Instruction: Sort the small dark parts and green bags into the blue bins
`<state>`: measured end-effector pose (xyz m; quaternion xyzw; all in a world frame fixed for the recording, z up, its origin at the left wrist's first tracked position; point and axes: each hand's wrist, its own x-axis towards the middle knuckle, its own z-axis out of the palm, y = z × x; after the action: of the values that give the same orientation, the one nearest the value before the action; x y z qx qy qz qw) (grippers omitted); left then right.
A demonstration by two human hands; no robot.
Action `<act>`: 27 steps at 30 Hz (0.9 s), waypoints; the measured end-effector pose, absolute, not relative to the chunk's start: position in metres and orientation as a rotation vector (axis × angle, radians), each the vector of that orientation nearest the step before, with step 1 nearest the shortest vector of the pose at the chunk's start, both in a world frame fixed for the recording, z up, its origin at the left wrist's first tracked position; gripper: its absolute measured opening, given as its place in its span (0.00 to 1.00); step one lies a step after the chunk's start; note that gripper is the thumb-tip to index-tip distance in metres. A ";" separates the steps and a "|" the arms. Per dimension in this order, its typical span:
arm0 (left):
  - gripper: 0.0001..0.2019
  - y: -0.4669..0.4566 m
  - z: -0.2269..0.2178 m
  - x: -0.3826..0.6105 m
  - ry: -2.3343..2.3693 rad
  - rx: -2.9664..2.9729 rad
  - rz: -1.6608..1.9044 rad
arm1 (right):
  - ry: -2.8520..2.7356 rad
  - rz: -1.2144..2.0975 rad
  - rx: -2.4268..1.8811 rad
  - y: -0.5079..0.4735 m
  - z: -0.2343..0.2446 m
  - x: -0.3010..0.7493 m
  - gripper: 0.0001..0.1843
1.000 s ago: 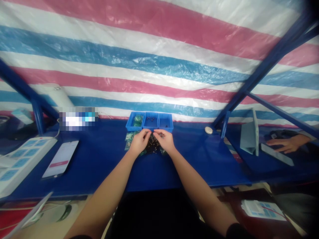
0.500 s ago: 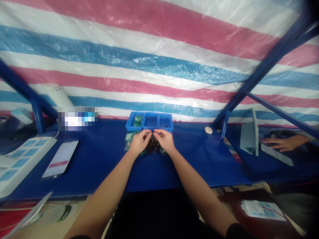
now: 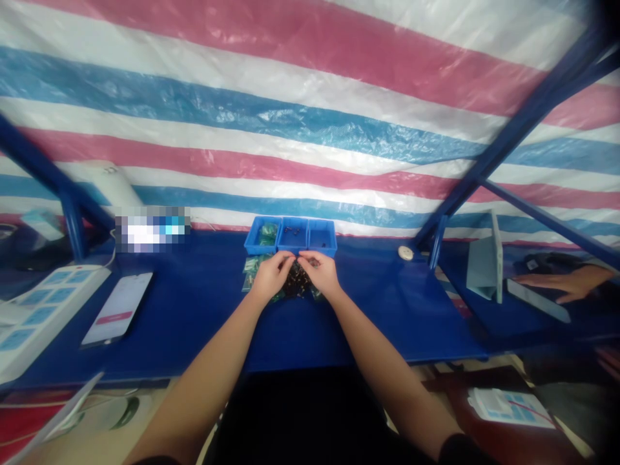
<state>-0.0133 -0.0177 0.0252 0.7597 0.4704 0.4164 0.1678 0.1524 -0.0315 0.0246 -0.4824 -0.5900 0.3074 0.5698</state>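
My left hand (image 3: 271,276) and my right hand (image 3: 320,274) meet fingertip to fingertip over a small pile of dark parts (image 3: 296,284) on the blue table (image 3: 203,310). Both hands are pinched closed on something too small to make out. Small green packets (image 3: 250,266) lie to the left of the pile. Just behind the hands stands a row of three blue bins (image 3: 291,236): the left one holds green packets, the other two a few dark pieces.
A phone (image 3: 119,308) and a white panel with blue squares (image 3: 39,310) lie at the left. A small round white object (image 3: 405,253) sits right of the bins. At the far right another person's hand (image 3: 562,284) rests by a grey stand (image 3: 484,261). Striped tarpaulin hangs behind.
My hands have hardly moved, only small finger motions over the pile. The other person's hand at the far right has shifted slightly.
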 end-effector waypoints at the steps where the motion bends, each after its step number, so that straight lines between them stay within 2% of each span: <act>1: 0.15 -0.018 0.025 -0.013 1.339 2.169 1.181 | -1.386 0.720 -1.132 -0.031 0.024 0.152 0.15; 27: 0.14 -0.020 0.026 -0.014 1.338 2.141 1.205 | -1.390 0.683 -1.131 -0.033 0.026 0.153 0.15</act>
<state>-0.0140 -0.0197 0.0263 0.7542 0.4712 0.4242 0.1711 0.1527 -0.0329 0.0258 -0.4826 -0.5934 0.2914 0.5745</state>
